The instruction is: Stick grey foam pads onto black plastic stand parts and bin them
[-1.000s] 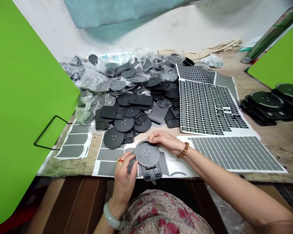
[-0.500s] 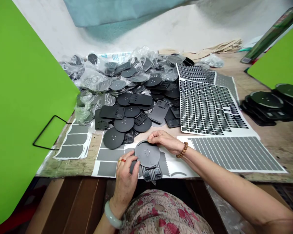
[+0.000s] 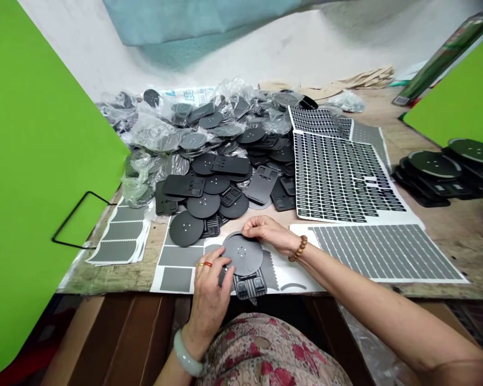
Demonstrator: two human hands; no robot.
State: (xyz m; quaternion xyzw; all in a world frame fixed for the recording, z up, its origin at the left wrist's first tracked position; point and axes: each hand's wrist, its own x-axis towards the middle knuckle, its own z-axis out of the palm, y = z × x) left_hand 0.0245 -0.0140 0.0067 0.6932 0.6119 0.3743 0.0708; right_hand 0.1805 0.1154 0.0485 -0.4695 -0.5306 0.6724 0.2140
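The disc (image 3: 243,258) lies above the sheet (image 3: 284,269), near the front of the bench (image 3: 104,280), and its base (image 3: 249,287) reaches slightly over the edge. The right hand (image 3: 268,235) has its grip pinched at the far rim, seemingly on one end of a curved strip (image 3: 233,236). The left hand (image 3: 210,287) touches the left rim with bent fingers; whether its grip is firm, I cannot tell.

In my judgement, the main danger is a crooked strip: if the disc turns a little under a light left hold, the curve would leave the rim. Pulling too strongly could also stretch or wrinkle it. Because the base overhangs, a hard press near the front may tip the disc. The pile (image 3: 203,206) is just behind, so a careless knuckle could make some pieces slide.
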